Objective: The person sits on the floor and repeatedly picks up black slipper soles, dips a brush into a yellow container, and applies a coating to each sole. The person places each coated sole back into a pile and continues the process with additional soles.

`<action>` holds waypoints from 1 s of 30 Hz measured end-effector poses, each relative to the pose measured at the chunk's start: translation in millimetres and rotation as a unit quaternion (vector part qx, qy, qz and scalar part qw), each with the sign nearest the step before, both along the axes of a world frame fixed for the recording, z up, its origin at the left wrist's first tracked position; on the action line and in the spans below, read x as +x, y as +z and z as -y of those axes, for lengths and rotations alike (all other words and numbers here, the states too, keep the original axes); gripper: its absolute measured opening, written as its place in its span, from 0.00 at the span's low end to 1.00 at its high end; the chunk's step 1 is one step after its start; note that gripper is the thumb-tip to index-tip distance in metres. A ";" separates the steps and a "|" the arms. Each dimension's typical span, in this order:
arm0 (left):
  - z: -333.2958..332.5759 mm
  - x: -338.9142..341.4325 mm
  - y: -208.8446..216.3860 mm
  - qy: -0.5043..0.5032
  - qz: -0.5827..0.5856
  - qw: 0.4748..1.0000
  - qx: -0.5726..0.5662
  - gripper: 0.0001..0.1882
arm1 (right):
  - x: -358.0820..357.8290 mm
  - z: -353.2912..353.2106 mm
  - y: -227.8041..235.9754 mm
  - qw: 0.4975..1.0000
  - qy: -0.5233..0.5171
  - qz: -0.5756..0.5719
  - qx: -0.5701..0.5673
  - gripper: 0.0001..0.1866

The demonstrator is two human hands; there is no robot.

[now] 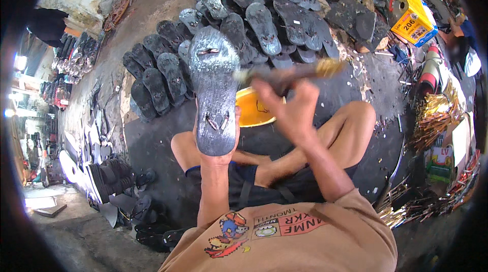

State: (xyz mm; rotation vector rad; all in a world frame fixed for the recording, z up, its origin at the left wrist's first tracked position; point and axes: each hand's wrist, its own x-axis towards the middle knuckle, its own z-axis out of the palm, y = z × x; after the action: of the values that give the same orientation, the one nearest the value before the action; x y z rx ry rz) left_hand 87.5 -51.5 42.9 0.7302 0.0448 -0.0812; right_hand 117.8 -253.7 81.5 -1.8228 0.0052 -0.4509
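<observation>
My left hand (217,160) is closed round a black flip-flop sole (214,96) from beneath, holding it up with its wider end pointing away from me. White wet-looking streaks cover much of its upper face, most thickly at the far end. Strap ends show in a slot there and near the heel. My right hand (294,112) grips a brush (290,74), smeared by motion. Its pale tip points left at the sole's right edge; whether they touch I cannot tell. The brush's other end looks golden. Below it, partly hidden by my right hand, stands a yellow bowl (247,112).
Rows of black soles (263,28), several streaked white, cover the floor ahead. A yellow box (412,18) stands at the far right, with bundles of golden strips (434,114) nearer. Stacked dark soles (109,178) lie to the left. My crossed legs (325,137) flank the bowl.
</observation>
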 end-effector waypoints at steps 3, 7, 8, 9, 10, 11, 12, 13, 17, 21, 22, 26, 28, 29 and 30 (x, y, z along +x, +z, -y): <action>-8.4 -4.6 -2.1 -0.059 0.049 0.995 0.060 0.21 | -13.5 -11.2 24.7 0.992 0.075 -0.023 0.103 0.13; 20.0 6.1 26.9 0.123 -0.015 0.940 0.319 0.33 | -69.5 -22.6 29.0 0.947 0.279 0.135 -0.081 0.14; 11.5 1.1 30.7 0.030 -0.129 0.989 -0.064 0.33 | -67.5 -18.7 30.8 0.948 0.283 0.125 -0.070 0.14; 4.8 0.4 19.0 0.000 -0.088 0.991 -0.100 0.33 | -42.9 -13.4 33.3 0.963 0.243 0.112 -0.033 0.15; 2.5 0.7 5.3 -0.031 -0.048 0.989 -0.137 0.33 | -5.0 -5.1 40.8 0.975 0.200 0.096 0.003 0.16; 6.8 2.2 -1.9 -0.017 -0.055 0.984 -0.171 0.35 | 27.0 -5.6 48.7 0.982 0.161 0.084 -0.051 0.18; 7.1 2.4 -4.5 -0.054 -0.037 0.989 -0.133 0.36 | 57.8 -5.8 56.3 0.984 0.121 0.072 -0.106 0.21; 7.1 5.8 -5.1 -0.097 -0.014 0.990 -0.097 0.37 | 90.8 3.5 53.5 0.991 0.118 0.024 -0.062 0.21; -47.1 -5.3 16.3 -0.009 0.007 0.991 0.130 0.30 | 132.2 33.9 2.7 0.989 -0.023 -0.086 -0.115 0.24; -62.8 120.5 110.0 0.245 0.173 0.831 0.469 0.22 | 93.6 70.4 -97.5 0.987 -0.088 -0.124 -0.045 0.23; -84.0 177.1 114.1 0.233 0.039 0.941 0.241 0.23 | 90.5 69.9 -106.6 0.982 -0.091 -0.162 -0.027 0.22; -174.2 412.6 8.5 0.099 -0.067 0.984 0.130 0.16 | 96.7 60.5 -99.5 0.983 -0.123 -0.136 0.012 0.18; -185.3 473.7 -50.7 0.076 -0.105 0.987 0.099 0.14 | 103.3 69.2 -105.9 0.985 -0.131 -0.108 0.027 0.16; -198.7 491.0 -75.4 0.135 -0.162 0.970 0.125 0.14 | 106.5 69.0 -113.4 0.983 -0.131 -0.123 0.035 0.16; -201.0 504.7 -95.3 0.184 -0.224 0.946 0.144 0.14 | 106.4 72.8 -121.7 0.979 -0.139 -0.143 0.037 0.16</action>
State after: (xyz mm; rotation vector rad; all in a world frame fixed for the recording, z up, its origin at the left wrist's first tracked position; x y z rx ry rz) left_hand 592.3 149.5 -52.4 0.9737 0.6374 0.1217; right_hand 224.1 -326.4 -40.2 -1.8061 0.4743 -0.3730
